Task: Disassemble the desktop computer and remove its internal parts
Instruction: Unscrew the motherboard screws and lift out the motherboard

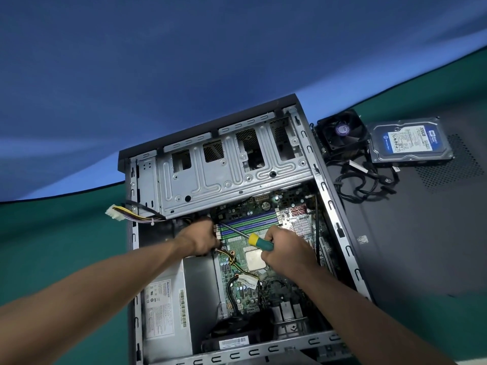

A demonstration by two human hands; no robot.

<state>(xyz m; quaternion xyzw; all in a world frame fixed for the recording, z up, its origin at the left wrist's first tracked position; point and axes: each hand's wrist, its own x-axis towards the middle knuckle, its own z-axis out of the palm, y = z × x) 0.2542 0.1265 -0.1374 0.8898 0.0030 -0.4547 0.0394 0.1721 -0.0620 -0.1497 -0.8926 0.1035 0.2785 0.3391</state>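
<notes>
On the green mat: case (pixel 147 164) lying on its side, open, tilted across the middle of the view.
Inside the case, far end: grey drive cage (pixel 232 175), above the motherboard (pixel 237 248).
Near-left corner: power supply (pixel 168 304), label up, beside the board.
Left hand (pixel 200 239): at the board's left edge by the RAM slots (pixel 250 223), fingers curled around something there; cannot tell what.
Right hand (pixel 284 250): fingers wrapped around the green-and-yellow handle of the screwdriver (pixel 259 241); shaft slanting up-left across the RAM slots, tip near the left hand.
CPU (pixel 254 259): bare in its socket, just left of the right hand.
Left of the case: white connector (pixel 114 212) on a yellow-black bundle, hanging over the wall.
Right of the case: fan (pixel 342 133), hard drive (pixel 408 142) and loose black cables (pixel 363 180), all on the dark side panel (pixel 421 246).
</notes>
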